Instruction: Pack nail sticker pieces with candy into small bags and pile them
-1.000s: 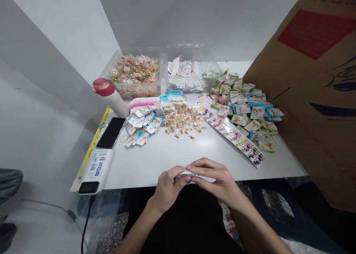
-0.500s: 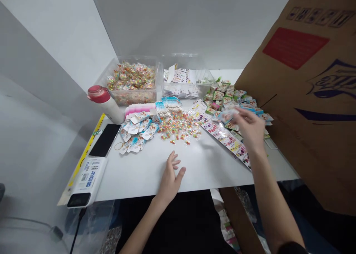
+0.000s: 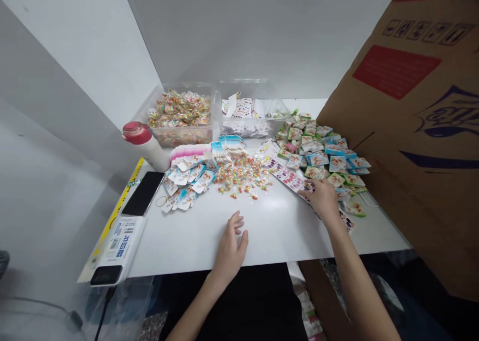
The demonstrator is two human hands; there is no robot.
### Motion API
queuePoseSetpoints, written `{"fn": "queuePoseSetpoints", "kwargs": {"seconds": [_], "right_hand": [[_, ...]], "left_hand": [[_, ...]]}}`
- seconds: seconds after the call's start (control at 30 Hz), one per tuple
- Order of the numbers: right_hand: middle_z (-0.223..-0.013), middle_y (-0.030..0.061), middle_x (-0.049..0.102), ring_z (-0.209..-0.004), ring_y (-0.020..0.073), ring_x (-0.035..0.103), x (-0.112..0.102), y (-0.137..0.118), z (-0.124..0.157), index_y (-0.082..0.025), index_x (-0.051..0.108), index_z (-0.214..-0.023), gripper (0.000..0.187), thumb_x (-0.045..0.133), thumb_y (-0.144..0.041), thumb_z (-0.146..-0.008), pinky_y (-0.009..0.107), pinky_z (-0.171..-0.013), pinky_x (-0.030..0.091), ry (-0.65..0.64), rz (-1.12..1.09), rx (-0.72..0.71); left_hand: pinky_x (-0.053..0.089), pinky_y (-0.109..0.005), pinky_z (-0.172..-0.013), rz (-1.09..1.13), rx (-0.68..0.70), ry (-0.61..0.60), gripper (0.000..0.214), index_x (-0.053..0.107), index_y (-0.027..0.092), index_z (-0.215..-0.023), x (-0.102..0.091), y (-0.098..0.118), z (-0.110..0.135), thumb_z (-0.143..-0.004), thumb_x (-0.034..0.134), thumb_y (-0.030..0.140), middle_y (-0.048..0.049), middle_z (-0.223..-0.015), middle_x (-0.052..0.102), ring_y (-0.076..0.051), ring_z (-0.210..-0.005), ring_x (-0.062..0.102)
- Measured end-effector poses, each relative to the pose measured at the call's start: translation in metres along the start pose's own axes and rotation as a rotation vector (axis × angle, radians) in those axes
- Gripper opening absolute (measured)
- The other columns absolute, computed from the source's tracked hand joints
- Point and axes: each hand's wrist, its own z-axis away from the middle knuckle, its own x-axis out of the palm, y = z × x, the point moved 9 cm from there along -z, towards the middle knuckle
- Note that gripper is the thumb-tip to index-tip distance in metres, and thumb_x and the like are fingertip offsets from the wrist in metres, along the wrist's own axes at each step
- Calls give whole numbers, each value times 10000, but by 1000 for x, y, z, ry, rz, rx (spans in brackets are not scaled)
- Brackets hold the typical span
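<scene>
My right hand (image 3: 322, 199) is at the strip of overlapping sticker sheets (image 3: 286, 175), its thumb and fingers closed at the near-left edge of one sheet. Printed coloured ovals cover these sheets. My left hand (image 3: 230, 249) rests near the table's front edge, fingers apart, with nothing in it. In front of it lies a heap of small clear packets with bright bits inside (image 3: 243, 174). Small flat printed boxes in green and blue (image 3: 318, 159) are piled beyond my right hand. On the left lie unfilled-looking blue and white cartons (image 3: 187, 181), some with flaps raised.
Clear bins stand at the back, one full of shiny packets (image 3: 183, 109), another with printed sheets (image 3: 245, 109). A red-capped bottle (image 3: 147, 144), a phone (image 3: 142, 194) and a cabled white device (image 3: 119, 246) line the left side. A large cardboard box (image 3: 411, 146) walls the right.
My right hand has let go of a small box at the pile and come down and left to the sticker sheets. My left hand has stayed nearly still.
</scene>
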Motion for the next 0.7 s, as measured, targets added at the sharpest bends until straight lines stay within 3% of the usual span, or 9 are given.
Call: {"fn": "queuePoseSetpoints", "kwargs": {"seconds": [0.1,0.2,0.3,0.4,0.5,0.53,0.63,0.67,0.7], "right_hand": [[-904,138,650,-857,288,575,-5,-2,2,-144,716,-896,239,674,-293,-714,361,-740,407,74,20,-7],[-825,105,675,-801,256,597,-9,-6,5,-152,688,-818,154,593,-267,-777,352,-755,413,134,8,-17],[-779,91,698,-758,242,621,-17,-10,8,-155,685,-815,188,539,-273,-825,348,-763,428,190,-24,-21],[-879,109,717,-805,252,639,-39,-22,17,-156,692,-964,273,476,-305,-887,367,-803,443,284,-66,-15],[-964,120,699,-792,251,638,-72,-49,41,-174,609,-1244,390,486,-347,-917,365,-780,466,380,-222,-25],[-997,116,688,-785,243,636,-78,-63,51,-199,527,-1350,447,480,-337,-928,358,-762,475,351,-306,-37],[-1014,75,664,-771,204,634,-75,-115,89,-281,133,-1534,658,449,-294,-957,320,-703,513,59,-675,-150],[-1047,65,660,-798,193,642,-71,-130,103,-314,114,-1531,654,439,-276,-965,313,-716,527,-55,-773,-167],[-1103,63,650,-858,190,647,-67,-144,115,-334,216,-1508,591,442,-264,-967,308,-753,534,-159,-817,-176]], "left_hand": [[486,-411,-918,-8,3,-1,482,288,260,-1401,0,2,1,-948,447,219,-121,-1263,560,-216,-1129,582],[479,-420,-927,-1,-1,0,468,306,253,-1395,-1,5,2,-950,445,221,-122,-1258,563,-218,-1135,578],[475,-418,-934,1,-8,-6,454,322,246,-1387,-1,5,1,-950,443,224,-119,-1255,567,-213,-1140,573],[473,-422,-940,5,-12,-4,418,373,231,-1358,-3,8,1,-947,450,231,-116,-1232,590,-212,-1123,582],[467,-420,-957,72,-28,-52,347,455,223,-1295,-4,20,2,-950,461,265,-95,-1159,646,-202,-1071,609],[467,-413,-957,112,-30,-85,341,472,225,-1286,-3,29,4,-949,472,282,-87,-1140,661,-200,-1054,616],[480,-381,-926,259,16,-194,424,486,234,-1318,-1,65,10,-915,553,345,-90,-1171,662,-213,-1033,615],[480,-370,-919,308,44,-215,433,513,230,-1306,-1,78,12,-899,580,364,-92,-1180,656,-220,-1034,609],[485,-355,-901,344,53,-213,413,559,224,-1261,-3,89,14,-880,610,374,-87,-1150,661,-223,-1013,611]]}}
